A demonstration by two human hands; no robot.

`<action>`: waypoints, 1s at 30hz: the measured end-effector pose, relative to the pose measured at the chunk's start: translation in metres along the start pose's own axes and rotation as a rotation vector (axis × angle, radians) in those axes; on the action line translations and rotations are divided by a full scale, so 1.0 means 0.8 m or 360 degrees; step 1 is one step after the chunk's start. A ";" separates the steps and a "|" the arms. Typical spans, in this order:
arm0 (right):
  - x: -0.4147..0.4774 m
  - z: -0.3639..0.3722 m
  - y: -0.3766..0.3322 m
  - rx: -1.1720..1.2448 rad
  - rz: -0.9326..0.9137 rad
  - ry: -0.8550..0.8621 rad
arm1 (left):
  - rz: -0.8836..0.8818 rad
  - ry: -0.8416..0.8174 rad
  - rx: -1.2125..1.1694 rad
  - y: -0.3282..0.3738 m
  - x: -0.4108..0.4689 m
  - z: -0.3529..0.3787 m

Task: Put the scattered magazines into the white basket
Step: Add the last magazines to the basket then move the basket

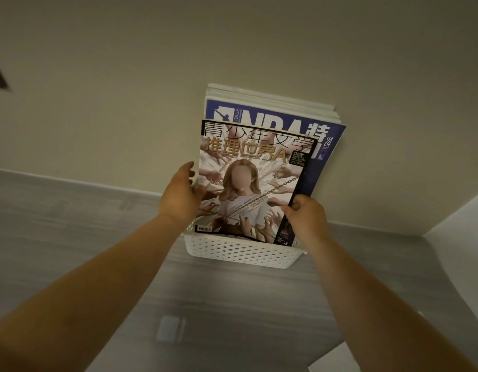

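Head view: hands [305,216] grip glossy magazine [248,189], perforated white basket [240,253].

"NBA" on blue magazine [323,157]; "2016/06" on front magazine [248,183]

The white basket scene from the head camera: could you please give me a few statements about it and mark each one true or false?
1. The white basket stands on the floor against the wall. True.
2. The front magazine is held by both hands. True: the left hand is at its left edge and the right hand grips its lower right edge.
3. The basket holds only one magazine. False: a blue NBA magazine and more stand behind the front one.
4. The magazines lie flat in the basket. False: they stand upright, leaning toward the wall.
5. The basket's walls are solid. False: they are perforated with holes.
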State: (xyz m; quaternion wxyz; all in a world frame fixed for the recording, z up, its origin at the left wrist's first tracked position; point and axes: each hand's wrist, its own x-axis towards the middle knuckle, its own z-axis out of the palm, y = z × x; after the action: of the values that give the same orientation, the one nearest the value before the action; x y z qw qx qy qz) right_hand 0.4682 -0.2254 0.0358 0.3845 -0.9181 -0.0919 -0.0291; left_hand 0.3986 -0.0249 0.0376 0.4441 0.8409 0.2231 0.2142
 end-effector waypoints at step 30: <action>-0.280 -0.215 0.288 -0.1023 0.0680 -0.0023 | 0.0006 -0.0969 0.0038 0.042 -0.317 0.106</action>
State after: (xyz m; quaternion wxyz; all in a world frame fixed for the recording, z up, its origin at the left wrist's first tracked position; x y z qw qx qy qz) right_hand 0.2957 -0.5393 -0.0325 0.0738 -0.9904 0.1126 0.0309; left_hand 0.2472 -0.2402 -0.0184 0.4804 0.8719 0.0808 -0.0494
